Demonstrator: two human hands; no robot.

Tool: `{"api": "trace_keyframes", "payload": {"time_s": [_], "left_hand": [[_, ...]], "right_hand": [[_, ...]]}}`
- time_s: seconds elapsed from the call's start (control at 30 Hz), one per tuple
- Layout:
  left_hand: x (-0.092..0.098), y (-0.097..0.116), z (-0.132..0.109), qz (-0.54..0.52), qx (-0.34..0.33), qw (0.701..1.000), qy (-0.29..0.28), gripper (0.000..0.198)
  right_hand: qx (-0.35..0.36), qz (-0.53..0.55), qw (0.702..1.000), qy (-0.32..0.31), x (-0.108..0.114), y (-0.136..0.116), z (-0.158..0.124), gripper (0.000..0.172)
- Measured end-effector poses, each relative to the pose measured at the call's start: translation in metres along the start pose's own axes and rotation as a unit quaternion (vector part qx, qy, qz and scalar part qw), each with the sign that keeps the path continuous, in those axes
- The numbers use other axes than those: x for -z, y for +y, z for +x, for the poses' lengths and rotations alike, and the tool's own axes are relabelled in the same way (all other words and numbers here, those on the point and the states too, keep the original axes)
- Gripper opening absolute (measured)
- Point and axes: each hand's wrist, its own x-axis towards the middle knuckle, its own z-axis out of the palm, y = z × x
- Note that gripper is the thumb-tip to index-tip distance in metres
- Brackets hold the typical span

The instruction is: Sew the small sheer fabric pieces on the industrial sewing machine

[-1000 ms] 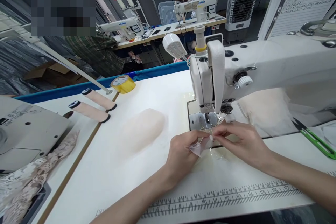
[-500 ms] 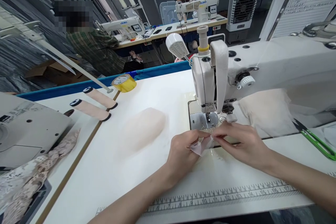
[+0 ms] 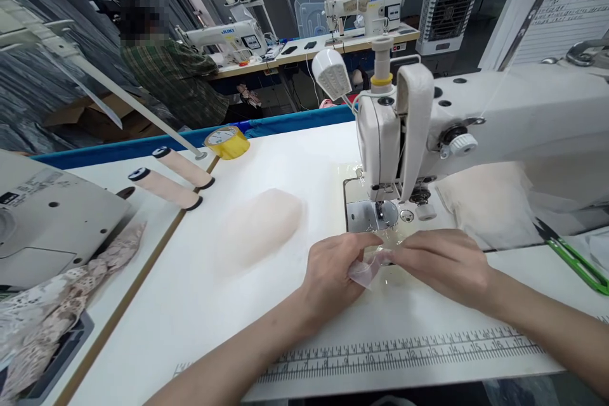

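A small piece of sheer pale fabric [image 3: 365,271] is stretched between my two hands, just in front of the sewing machine's needle plate [image 3: 364,216]. My left hand [image 3: 335,266] is closed round its left part. At its right end, my right hand [image 3: 445,263] pinches the edge between thumb and fingers. The white sewing machine [image 3: 380,139] stands over the plate, its presser foot [image 3: 379,208] just beyond my fingertips. A sheer beige piece [image 3: 269,225] lies flat on the white table to the left.
Green-handled snips [image 3: 578,266] and a pale fabric stack [image 3: 492,203] lie at the right. Two thread cones [image 3: 166,189] and yellow tape [image 3: 227,143] are at the left. A printed ruler [image 3: 380,358] runs along the front edge. A person [image 3: 171,79] sits at another machine behind.
The view has shifted slightly. My hands are a little farther apart at the fingertips, and the fabric between them shows as a narrow strip towards my right hand.
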Motion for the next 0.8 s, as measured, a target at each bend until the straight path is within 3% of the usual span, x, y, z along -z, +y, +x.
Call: {"api": "trace_keyframes", "payload": {"time_s": [0.17,0.27,0.37,0.47,0.53,0.63,0.73,0.8], "left_hand": [[0.0,0.0,-0.001,-0.036,-0.032,0.999,-0.021,0.017],[0.005,0.007,0.002,-0.099,0.018,0.994,-0.054,0.007],[0.01,0.013,0.005,-0.188,0.164,0.956,-0.151,0.014],[0.005,0.01,0.005,-0.157,0.252,0.931,-0.214,0.025],[-0.001,0.004,0.003,-0.067,0.237,0.945,-0.215,0.028],[-0.01,-0.004,0.0,0.05,0.195,0.96,-0.193,0.011],[-0.012,-0.004,0.0,0.126,0.139,0.975,-0.121,0.052],[-0.011,0.0,0.0,0.172,0.067,0.98,-0.079,0.055]], "right_hand": [[0.077,-0.017,0.997,-0.024,0.005,0.003,-0.008,0.031],[0.098,-0.014,0.995,-0.014,0.008,0.0,-0.005,0.03],[0.012,0.039,0.999,-0.009,0.007,-0.005,0.0,0.021],[-0.126,0.115,0.984,-0.057,0.0,-0.005,0.004,0.01],[-0.19,0.101,0.971,-0.103,-0.007,-0.001,0.006,0.011],[-0.246,0.017,0.958,-0.147,-0.016,0.006,0.008,0.014],[-0.296,-0.045,0.941,-0.158,-0.021,0.013,0.01,0.013],[-0.311,-0.056,0.935,-0.158,-0.021,0.015,0.013,0.014]]}}
